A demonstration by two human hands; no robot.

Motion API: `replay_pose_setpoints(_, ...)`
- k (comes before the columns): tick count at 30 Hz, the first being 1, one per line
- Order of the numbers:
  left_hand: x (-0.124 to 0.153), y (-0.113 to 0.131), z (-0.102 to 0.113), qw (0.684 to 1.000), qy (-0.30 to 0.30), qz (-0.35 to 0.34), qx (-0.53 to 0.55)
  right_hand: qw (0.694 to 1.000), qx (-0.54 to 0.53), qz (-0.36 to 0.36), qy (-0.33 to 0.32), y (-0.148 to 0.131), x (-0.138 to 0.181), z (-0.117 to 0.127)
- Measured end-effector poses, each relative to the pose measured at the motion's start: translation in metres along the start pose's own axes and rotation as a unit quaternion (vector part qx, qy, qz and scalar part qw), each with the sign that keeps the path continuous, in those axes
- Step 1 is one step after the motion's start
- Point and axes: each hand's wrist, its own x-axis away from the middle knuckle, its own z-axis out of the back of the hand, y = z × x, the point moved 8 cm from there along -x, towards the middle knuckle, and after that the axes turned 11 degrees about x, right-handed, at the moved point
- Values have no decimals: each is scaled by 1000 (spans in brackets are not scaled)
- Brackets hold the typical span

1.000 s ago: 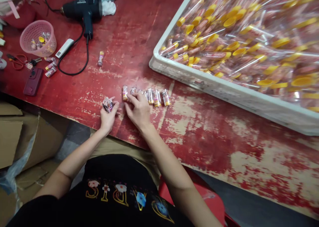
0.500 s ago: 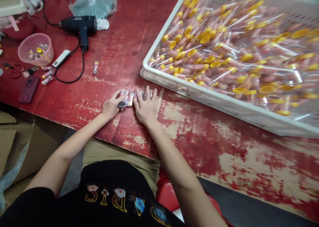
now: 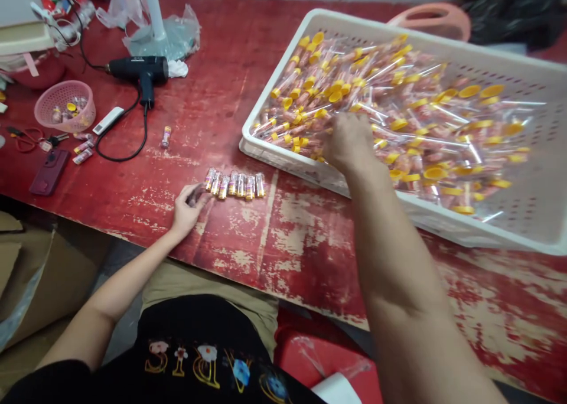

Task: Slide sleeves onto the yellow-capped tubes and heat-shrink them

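Note:
A tight row of several small labelled vials [image 3: 234,184] lies on the worn red table [image 3: 287,238]. My left hand [image 3: 188,206] rests on the table at the row's left end, fingers curled against the first vial. My right hand [image 3: 348,141] reaches into the large white crate [image 3: 443,218], down among the many yellow-capped tubes [image 3: 398,114] wrapped in clear plastic. Its fingers are hidden among the tubes and blurred.
A black heat gun [image 3: 139,71] with its cord lies at the back left. Near it are a pink basket [image 3: 65,104] with caps, a white remote [image 3: 108,120], a lone vial [image 3: 166,136], red scissors [image 3: 24,138] and a dark red phone [image 3: 48,170]. Cardboard boxes [image 3: 26,286] stand below left.
My right hand left the row of vials and moved up and right into the white crate. My left hand stayed at the row's left end. The view tilted up.

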Motion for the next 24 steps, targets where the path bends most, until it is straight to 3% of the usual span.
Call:
replay_pose_setpoints(3, 30, -16, 4, 979, 44, 128, 155, 989, -141, -15, -49, -33, 57, 6)
replay_pose_setpoints(6, 50, -27, -7, 956, 53, 200, 207, 970, -196, -15, -146, -71, 126, -15)
replay_pose_setpoints(9, 54, -43, -28, 934, 58, 277, 217, 980, -153, -64, -113, -72, 163, -37)
replay_pose_setpoints(14, 38, -49, -49, 925, 94, 300, 213, 985, -114, -81, -96, -64, 170, -71)
replay_pose_setpoints(19, 43, -44, -45, 919, 107, 305, 227, 984, -108, -111, -89, -69, 171, -69)
replay_pose_setpoints(22, 57, -39, -40, 902, 102, 320, 271, 966, -203, -134, -89, -80, 184, -58)
replay_pose_setpoints(24, 69, -34, -41, 887, 95, 322, 317, 935, -295, -145, -130, -99, 200, -59)
